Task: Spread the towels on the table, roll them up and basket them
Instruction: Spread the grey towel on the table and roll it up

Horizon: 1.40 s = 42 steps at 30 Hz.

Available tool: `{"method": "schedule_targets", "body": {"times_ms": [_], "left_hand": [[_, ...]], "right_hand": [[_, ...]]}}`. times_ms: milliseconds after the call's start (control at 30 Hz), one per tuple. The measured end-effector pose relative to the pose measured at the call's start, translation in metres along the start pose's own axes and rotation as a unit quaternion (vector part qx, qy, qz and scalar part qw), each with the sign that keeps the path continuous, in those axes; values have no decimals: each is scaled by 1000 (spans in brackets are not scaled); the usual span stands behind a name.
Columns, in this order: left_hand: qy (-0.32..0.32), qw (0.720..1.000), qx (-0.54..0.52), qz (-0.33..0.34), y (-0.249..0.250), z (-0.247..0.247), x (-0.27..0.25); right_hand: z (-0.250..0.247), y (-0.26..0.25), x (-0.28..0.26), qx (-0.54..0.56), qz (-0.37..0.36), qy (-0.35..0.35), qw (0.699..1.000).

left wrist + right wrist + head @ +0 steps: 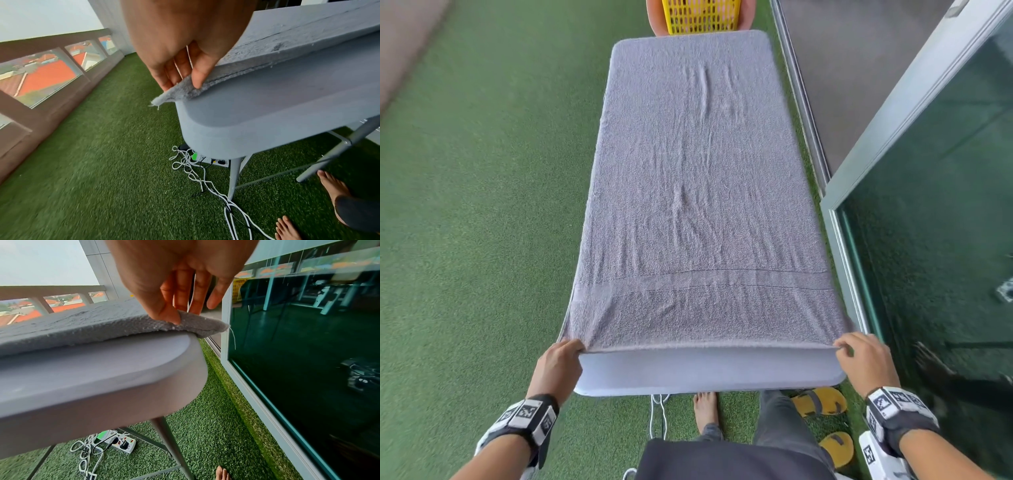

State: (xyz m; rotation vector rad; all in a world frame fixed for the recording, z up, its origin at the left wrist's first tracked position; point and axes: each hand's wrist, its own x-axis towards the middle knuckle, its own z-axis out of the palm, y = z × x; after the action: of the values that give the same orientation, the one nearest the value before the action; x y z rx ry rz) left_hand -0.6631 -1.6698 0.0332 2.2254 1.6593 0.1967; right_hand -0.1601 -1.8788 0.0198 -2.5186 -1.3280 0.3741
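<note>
With the left hand [558, 363] and right hand [864, 359] each pinching a near corner of the grey towel [695, 178] spread along the tabletop [705, 375] ahead of them, uneven pulling could skew it, giving a lopsided roll.

Left hand [560, 363] and right hand [863, 359] pinch, arms outstretched.

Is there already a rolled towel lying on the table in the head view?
No, the only towel on the table lies spread flat, with the left hand and right hand pinching its near corners.
</note>
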Motion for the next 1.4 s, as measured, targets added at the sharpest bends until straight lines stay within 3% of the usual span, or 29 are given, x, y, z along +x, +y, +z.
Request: {"method": "schedule_targets", "body": {"times_ms": [133, 267, 400, 533, 600, 733, 967, 1133, 1267, 1400], "left_hand": [[-50, 998, -5, -33, -13, 1, -16], [-61, 993, 60, -76, -19, 6, -26], [-53, 990, 77, -103, -8, 11, -17], [0, 986, 89, -140, 6, 13, -11], [27, 992, 58, -111, 19, 16, -16], [-4, 999, -3, 41, 27, 33, -38], [-5, 1000, 9, 16, 18, 39, -37], [5, 1000, -10, 24, 19, 32, -23], [4, 1000, -4, 27, 16, 25, -19], [-55, 997, 52, -17, 14, 26, -10]], "right_hand": [[5, -1, -11, -81, 1, -37, 996], [8, 2, -23, -118, 0, -43, 992], [8, 0, -20, -109, 37, -43, 992], [1, -1, -16, -80, 67, 12, 994], [1, -9, -21, -19, 38, 10, 999], [17, -6, -45, -25, -49, -79, 995], [17, 3, -35, 1, 8, -33, 999], [13, 1, -20, 30, -15, -5, 999], [11, 3, -18, -50, -32, -3, 998], [7, 1, -15, -101, -21, -16, 995]]}}
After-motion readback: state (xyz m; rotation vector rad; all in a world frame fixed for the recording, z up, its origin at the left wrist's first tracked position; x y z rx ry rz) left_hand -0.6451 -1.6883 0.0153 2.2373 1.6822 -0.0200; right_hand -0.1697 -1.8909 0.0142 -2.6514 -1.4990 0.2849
